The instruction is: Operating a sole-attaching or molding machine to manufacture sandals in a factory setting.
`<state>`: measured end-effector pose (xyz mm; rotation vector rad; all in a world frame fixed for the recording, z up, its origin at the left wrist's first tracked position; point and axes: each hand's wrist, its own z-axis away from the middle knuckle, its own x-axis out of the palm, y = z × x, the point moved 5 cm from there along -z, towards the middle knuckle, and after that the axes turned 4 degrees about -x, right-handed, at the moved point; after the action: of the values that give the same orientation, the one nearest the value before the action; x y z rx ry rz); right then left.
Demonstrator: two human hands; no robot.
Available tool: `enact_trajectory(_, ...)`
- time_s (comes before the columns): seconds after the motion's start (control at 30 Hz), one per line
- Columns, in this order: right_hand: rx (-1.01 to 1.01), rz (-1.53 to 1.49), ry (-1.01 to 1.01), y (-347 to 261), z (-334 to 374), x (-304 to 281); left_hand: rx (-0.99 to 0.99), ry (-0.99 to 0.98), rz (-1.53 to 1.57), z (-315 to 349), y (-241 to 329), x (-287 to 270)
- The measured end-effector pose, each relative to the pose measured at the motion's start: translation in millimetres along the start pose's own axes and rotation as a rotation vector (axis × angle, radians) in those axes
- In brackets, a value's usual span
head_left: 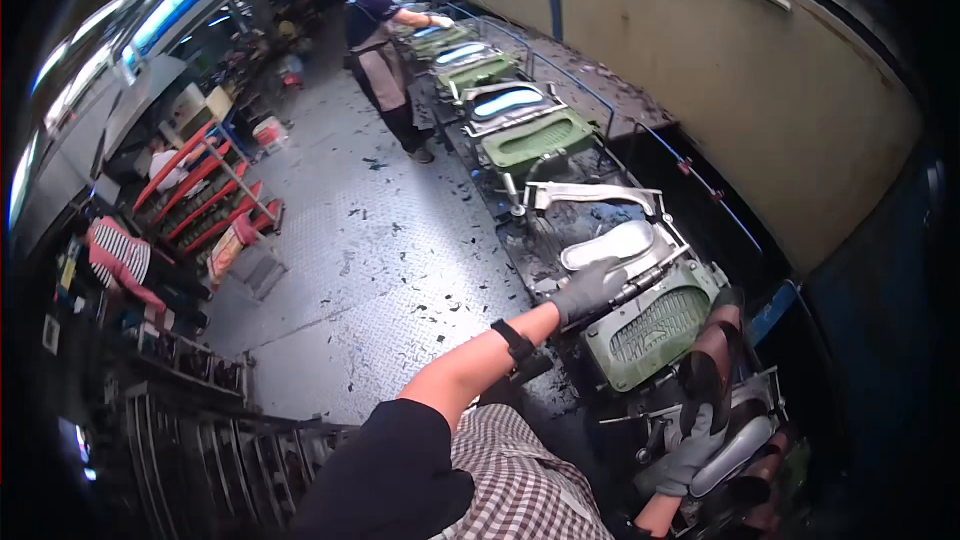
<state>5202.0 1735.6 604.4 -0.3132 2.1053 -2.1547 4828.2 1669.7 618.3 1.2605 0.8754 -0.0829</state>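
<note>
One gloved left hand (588, 294) at smooth silvery last (622, 239), ribbed green mould (660, 325).

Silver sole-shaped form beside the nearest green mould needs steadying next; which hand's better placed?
Probably the left hand: it is right at the form. The right hand is farther off, past the green mould, and seems occupied with a dark brown piece.
</note>
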Motion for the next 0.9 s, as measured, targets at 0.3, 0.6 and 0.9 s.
enact_trajectory(0.3,0.036,0.013,0.162,-5,-72,157,-0.141,0.026,-0.211,-160,-75,-37)
enact_trajectory(0.6,0.030,0.107,0.180,16,-141,255,-0.624,-0.540,0.936,-169,-152,4)
enact_trajectory(0.9,-0.164,1.017,-0.609,35,-82,409,-0.690,-0.212,0.690,-101,-195,-63)
